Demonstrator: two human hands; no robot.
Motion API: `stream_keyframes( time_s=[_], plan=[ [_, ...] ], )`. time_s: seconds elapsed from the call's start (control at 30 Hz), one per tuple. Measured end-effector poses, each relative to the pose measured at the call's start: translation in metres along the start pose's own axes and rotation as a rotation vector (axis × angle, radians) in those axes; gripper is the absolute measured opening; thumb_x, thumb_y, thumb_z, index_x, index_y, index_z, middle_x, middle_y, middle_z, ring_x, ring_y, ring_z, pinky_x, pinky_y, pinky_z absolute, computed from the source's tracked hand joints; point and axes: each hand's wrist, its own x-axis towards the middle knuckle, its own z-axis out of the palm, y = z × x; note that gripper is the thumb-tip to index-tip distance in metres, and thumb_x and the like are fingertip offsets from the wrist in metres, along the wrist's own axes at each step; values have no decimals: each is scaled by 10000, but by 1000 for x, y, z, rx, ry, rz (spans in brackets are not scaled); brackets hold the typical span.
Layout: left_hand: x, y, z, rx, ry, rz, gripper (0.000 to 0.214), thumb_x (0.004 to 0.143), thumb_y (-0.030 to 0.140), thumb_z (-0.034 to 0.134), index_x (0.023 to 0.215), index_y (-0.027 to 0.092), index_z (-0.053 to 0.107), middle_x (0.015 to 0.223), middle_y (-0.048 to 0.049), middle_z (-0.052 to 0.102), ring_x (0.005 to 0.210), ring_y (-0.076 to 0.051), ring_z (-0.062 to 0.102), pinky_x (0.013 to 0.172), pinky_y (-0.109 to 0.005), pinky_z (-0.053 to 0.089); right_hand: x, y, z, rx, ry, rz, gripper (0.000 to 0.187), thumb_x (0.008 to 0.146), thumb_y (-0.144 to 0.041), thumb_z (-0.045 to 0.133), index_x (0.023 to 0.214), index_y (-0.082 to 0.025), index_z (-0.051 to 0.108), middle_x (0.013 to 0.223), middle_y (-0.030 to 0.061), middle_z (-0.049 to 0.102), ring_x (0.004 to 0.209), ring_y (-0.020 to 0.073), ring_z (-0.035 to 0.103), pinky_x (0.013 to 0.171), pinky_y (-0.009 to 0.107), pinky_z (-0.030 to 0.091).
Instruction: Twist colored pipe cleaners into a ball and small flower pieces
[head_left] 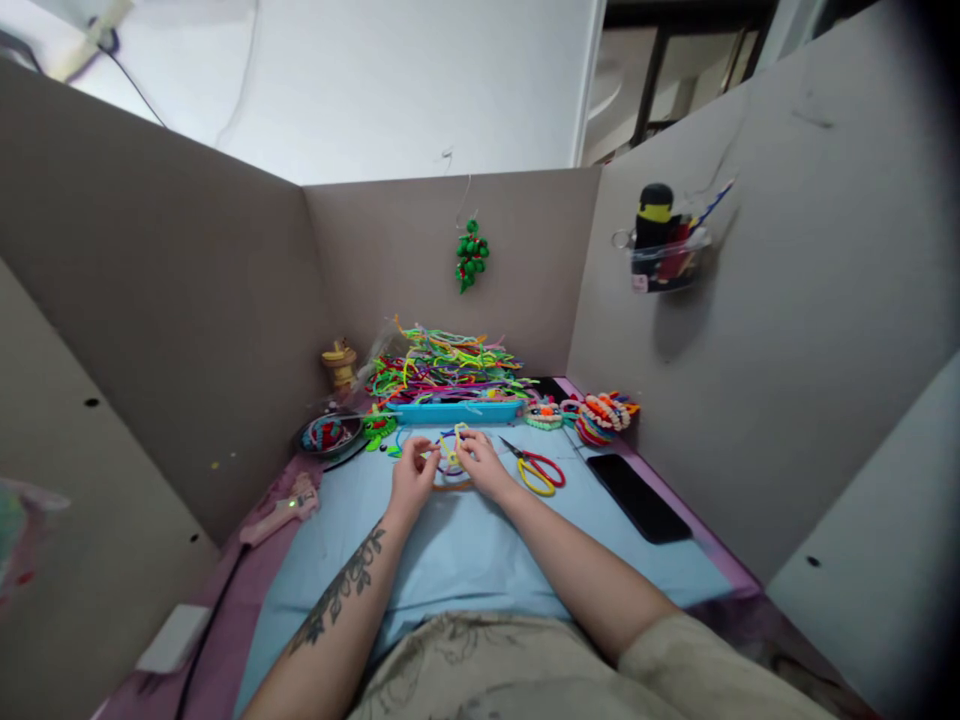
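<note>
Both of my hands meet over the light blue mat point(465, 550) near its far end. My left hand point(411, 478) and my right hand point(480, 463) each pinch a small twisted piece of coloured pipe cleaner point(451, 447), yellow and blue, held between them. Fingers of both hands are curled closed around it. A brownish loop lies on the mat just under the hands. Scissors with red and yellow handles point(536, 468) lie just right of my right hand.
A heap of coloured pipe cleaners point(442, 368) sits on a blue tray point(454, 411) at the back. A bowl point(328, 435) and a pink glue gun point(281, 510) lie left, a black phone point(637, 497) and finished coils point(604, 415) right. Cardboard walls enclose the desk.
</note>
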Motion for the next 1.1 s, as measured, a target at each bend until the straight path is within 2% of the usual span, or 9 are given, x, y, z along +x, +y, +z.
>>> stream_keyframes(
  time_s=[0.07, 0.13, 0.23, 0.3, 0.5, 0.63, 0.8, 0.97, 1.1],
  plan=[
    [0, 1, -1, 47, 47, 29, 210, 755, 329, 548, 889, 185, 474, 786, -14, 585, 534, -82, 508, 494, -198, 380, 1, 3, 0, 33, 38, 45, 167, 755, -275, 489, 649, -183, 578, 1123, 76, 490, 1116, 206, 411, 974, 396, 289],
    [-1, 0, 0, 101, 9, 47, 194, 747, 331, 558, 853, 178, 504, 743, -12, 584, 559, -93, 524, 513, -201, 390, 2, 5, 0, 82, 74, 92, 173, 747, -291, 500, 640, -179, 576, 1167, 82, 469, 1148, 216, 393, 990, 408, 269],
    [-3, -1, 3, 157, -84, 42, 258, 715, 323, 596, 915, 179, 518, 786, -25, 616, 559, -95, 534, 522, -209, 403, 2, 3, 1, 177, 78, 139, 194, 746, -316, 507, 631, -175, 577, 1217, 90, 445, 1177, 217, 382, 1008, 388, 250],
    [-4, 0, 5, 163, -83, 21, 325, 693, 319, 618, 962, 184, 496, 804, -27, 626, 526, -86, 518, 512, -209, 404, 1, 0, 2, 215, 57, 145, 206, 748, -327, 513, 628, -173, 578, 1234, 96, 434, 1192, 215, 370, 1016, 375, 242],
    [-3, 4, 6, -30, -57, -74, 422, 662, 342, 648, 998, 185, 446, 706, -2, 609, 494, -93, 526, 454, -191, 380, -4, -4, 9, 191, 43, 140, 168, 751, -298, 531, 655, -172, 585, 1237, 106, 419, 1204, 215, 353, 1019, 393, 232],
    [-1, -2, 6, -88, -82, -74, 404, 665, 338, 647, 1002, 177, 493, 708, -13, 621, 549, -114, 564, 489, -204, 410, -5, -1, 13, 173, 67, 131, 151, 744, -289, 538, 662, -173, 588, 1161, 98, 470, 1144, 205, 416, 997, 375, 275],
    [3, -9, 4, -46, -83, -77, 281, 671, 336, 631, 885, 153, 617, 802, -54, 648, 673, -150, 587, 608, -261, 457, -3, 0, 12, 118, 146, 88, 164, 758, -301, 506, 708, -177, 601, 1034, 87, 529, 1043, 192, 482, 918, 325, 358],
    [5, -3, 2, -206, -65, -164, 340, 644, 328, 657, 914, 158, 538, 715, -21, 627, 645, -140, 590, 584, -238, 443, 4, 4, -8, 56, 313, 72, 143, 759, -238, 467, 825, -167, 572, 839, 49, 555, 798, 162, 523, 737, 290, 432],
    [3, 3, 2, -249, -99, -186, 331, 646, 336, 657, 868, 183, 465, 634, 25, 581, 547, -106, 556, 506, -198, 390, 11, 12, -22, -40, 195, -27, 219, 734, -170, 461, 904, -182, 600, 834, 32, 564, 736, 142, 517, 728, 281, 426]
  ],
)
